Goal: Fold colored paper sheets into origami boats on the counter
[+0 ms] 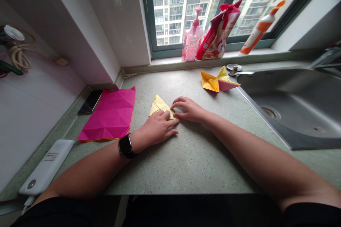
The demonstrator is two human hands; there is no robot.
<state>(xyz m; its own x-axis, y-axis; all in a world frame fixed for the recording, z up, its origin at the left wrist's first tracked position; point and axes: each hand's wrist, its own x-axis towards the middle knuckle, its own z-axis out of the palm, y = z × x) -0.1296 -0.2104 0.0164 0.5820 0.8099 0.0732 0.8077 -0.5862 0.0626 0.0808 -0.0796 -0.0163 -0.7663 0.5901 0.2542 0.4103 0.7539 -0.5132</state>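
Observation:
A sheet of pale yellow paper (159, 104), folded to a pointed shape with crease lines, lies on the counter in front of me. Across its lower part rests my left hand (160, 127), fingers spread and pressing it down, with a black watch (125, 144) on the wrist. My right hand (190, 110) is at the paper's right end, its curved fingers and thumb closed in on that edge. The fingers partly hide this end, so the exact grip there is hard to see.
Creased magenta sheets (108, 115) lie left, beside a black phone (90, 102) and white power bank (48, 166). Folded paper pieces (210, 81) stand near the sink (282, 95). A pump bottle (192, 40), red bag (220, 33) and orange bottle (257, 33) line the sill.

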